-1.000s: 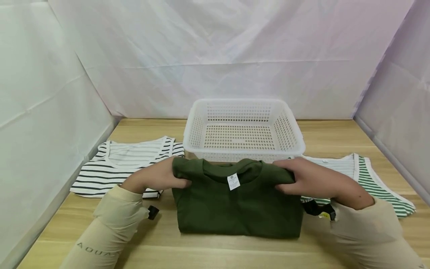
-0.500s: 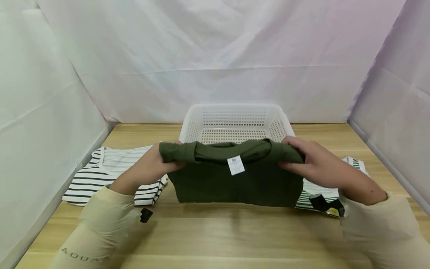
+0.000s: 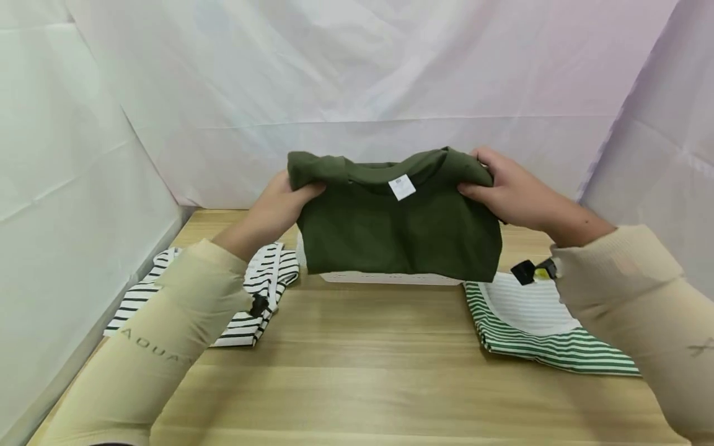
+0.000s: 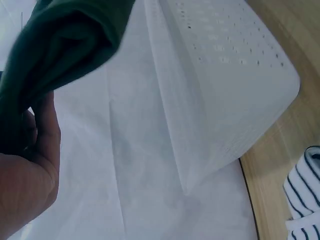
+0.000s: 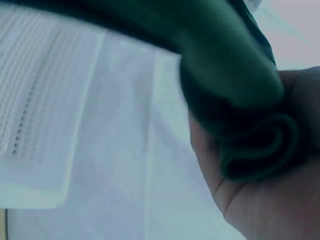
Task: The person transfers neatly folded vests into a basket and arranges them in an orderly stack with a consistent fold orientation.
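The wood-grained table (image 3: 368, 353) carries three things: a black-striped top (image 3: 135, 296) on the left, a green-striped top (image 3: 527, 313) on the right, and a white basket (image 4: 240, 85) at the far middle, largely hidden from the head view.

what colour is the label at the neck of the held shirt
White; the label on the dark green shirt shows best in the head view.

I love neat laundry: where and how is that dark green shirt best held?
The dark green shirt is probably best held at both top corners, from left and right: it is folded wide and hangs down from them.
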Demonstrator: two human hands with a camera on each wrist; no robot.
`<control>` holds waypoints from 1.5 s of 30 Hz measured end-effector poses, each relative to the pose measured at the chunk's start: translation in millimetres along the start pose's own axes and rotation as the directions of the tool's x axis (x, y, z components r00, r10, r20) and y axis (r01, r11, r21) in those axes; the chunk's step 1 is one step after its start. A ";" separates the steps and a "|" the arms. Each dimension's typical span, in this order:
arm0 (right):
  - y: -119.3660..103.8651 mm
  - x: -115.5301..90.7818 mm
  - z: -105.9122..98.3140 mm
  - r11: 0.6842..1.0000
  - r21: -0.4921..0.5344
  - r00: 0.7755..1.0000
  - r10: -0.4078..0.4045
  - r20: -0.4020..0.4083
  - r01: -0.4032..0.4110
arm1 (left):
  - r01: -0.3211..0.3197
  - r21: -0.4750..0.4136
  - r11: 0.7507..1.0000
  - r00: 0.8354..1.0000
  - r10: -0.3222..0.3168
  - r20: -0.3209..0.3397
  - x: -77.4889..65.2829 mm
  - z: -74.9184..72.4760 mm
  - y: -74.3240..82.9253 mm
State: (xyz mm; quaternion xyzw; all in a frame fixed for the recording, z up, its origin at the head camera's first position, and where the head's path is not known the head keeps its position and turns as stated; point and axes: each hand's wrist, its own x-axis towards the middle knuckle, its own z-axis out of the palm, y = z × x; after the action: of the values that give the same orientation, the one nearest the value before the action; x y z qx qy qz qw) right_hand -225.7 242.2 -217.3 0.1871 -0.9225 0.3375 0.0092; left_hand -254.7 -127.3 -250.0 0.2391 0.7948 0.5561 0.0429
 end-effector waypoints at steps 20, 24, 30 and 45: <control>35.1 80.4 47.5 0.970 -0.214 0.902 0.190 0.389 -0.112 | 0.419 0.263 0.869 0.885 -0.455 0.094 52.0 -4.1 -62.8; 38.7 74.9 55.1 0.960 -0.262 0.856 0.215 0.471 -0.097 | 0.408 0.339 0.848 0.869 -0.475 0.141 48.6 4.3 -67.4; 40.8 68.3 57.2 0.959 -0.274 0.810 0.219 0.544 -0.075 | 0.353 0.455 0.818 0.868 -0.467 0.166 44.3 9.9 -64.4; 24.0 53.6 76.9 0.933 -0.357 0.704 0.227 0.673 0.040 | 0.167 0.753 0.636 0.756 -0.573 0.316 29.4 35.1 -63.7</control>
State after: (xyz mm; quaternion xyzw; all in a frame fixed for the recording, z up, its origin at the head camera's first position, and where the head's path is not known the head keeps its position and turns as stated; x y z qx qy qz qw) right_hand -275.5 192.7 -283.9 0.2489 -0.9083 0.0735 -0.3281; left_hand -290.1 -101.4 -315.0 0.2042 0.9292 0.1112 0.2873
